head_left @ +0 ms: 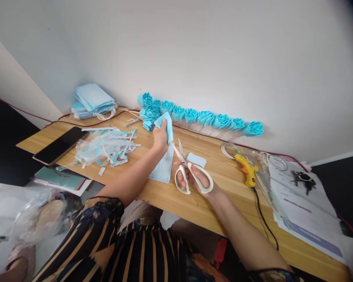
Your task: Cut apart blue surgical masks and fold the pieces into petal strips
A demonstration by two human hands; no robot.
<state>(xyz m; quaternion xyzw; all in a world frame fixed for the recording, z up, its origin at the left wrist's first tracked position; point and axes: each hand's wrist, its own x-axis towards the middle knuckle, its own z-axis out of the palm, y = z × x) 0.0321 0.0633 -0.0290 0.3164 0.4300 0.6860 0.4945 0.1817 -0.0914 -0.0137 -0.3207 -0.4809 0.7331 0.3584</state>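
Observation:
My left hand [161, 137] pinches a folded piece of light blue mask fabric [168, 127], held up above the table. In my right hand [198, 181] are white-handled scissors [205, 186], fingers through the loops. Their blades are spread, one tip close to the lower edge of the folded fabric; I cannot tell whether it touches. Beneath my left wrist a flat pale blue sheet [163, 169] lies on the wood. A small cut piece of the same pale blue [197, 159] rests just beyond the scissors.
Blue fabric flowers [206, 118] line the wall. Left are cut strips [114, 147], a phone [60, 145] and stacked face masks [94, 98]. Right are a yellow glue gun [247, 169] with a trailing cord, papers [297, 207] and keys [303, 178]. The wooden table's [176, 199] front edge is near my body.

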